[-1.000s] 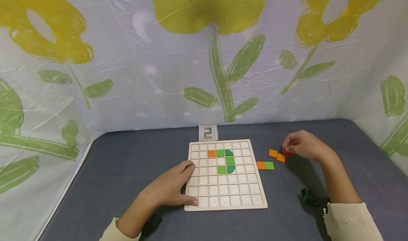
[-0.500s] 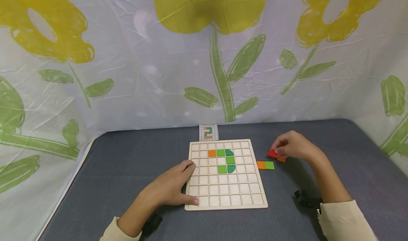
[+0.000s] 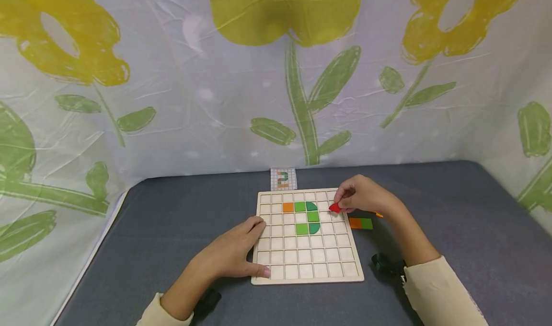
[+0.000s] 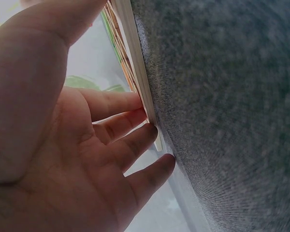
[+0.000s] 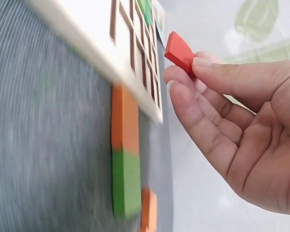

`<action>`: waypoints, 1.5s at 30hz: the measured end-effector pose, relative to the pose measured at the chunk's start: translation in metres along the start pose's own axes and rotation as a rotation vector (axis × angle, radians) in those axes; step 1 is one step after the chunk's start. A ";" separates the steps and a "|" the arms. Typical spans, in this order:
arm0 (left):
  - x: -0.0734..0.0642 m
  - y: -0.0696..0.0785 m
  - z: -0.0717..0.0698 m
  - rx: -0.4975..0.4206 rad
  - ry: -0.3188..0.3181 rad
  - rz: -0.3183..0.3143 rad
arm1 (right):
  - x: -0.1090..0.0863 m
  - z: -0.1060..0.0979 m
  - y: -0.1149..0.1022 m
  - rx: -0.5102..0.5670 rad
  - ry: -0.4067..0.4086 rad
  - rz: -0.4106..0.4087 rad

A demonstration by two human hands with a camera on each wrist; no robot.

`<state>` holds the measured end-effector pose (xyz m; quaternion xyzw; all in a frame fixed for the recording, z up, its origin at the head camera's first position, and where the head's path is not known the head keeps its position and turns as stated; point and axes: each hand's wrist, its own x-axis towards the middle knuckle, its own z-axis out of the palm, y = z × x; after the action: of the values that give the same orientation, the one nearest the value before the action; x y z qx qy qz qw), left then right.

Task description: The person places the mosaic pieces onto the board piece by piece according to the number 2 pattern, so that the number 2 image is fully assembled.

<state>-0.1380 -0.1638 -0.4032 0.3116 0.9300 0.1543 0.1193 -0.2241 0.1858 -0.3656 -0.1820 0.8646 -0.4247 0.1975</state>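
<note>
A red tile (image 3: 335,207) is pinched between the thumb and fingers of my right hand (image 3: 363,194), held over the right columns of the wooden grid board (image 3: 304,271). The right wrist view shows the tile (image 5: 179,52) tilted, gripped by one end. On the board lie an orange square (image 3: 288,207), several green squares (image 3: 313,216) and two dark green rounded tiles (image 3: 314,228). My left hand (image 3: 233,249) rests along the board's left edge, fingers extended and spread. In the left wrist view its fingertips touch the board's side (image 4: 141,72).
Right of the board, an orange tile (image 3: 355,223) and a green tile (image 3: 366,224) lie side by side. Another orange tile (image 3: 379,215) is mostly hidden behind my right hand. A small pattern card (image 3: 283,179) lies on the dark grey table (image 3: 194,201) behind the board.
My right hand has carried the red tile leftwards, from the loose tiles on the table to over the board's right side. My left hand has stayed at the board's edge.
</note>
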 end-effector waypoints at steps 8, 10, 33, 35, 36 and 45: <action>0.000 0.000 -0.001 -0.006 0.003 -0.004 | 0.024 0.021 -0.011 0.012 -0.024 -0.008; 0.000 0.001 -0.001 -0.008 0.007 -0.001 | 0.028 0.025 -0.014 0.032 -0.035 0.007; 0.001 0.001 0.002 -0.009 0.006 -0.008 | 0.039 0.070 -0.037 -0.049 -0.133 -0.136; 0.000 0.001 0.003 -0.009 0.007 -0.004 | 0.039 0.074 -0.037 -0.087 -0.132 -0.175; 0.000 0.001 0.003 -0.008 0.008 -0.001 | 0.038 0.076 -0.038 -0.106 -0.132 -0.183; 0.000 0.001 0.002 0.011 0.021 0.003 | 0.037 0.088 -0.046 -0.227 -0.123 -0.281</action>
<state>-0.1367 -0.1627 -0.4043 0.3119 0.9316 0.1527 0.1077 -0.2054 0.0828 -0.3847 -0.3476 0.8593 -0.3359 0.1671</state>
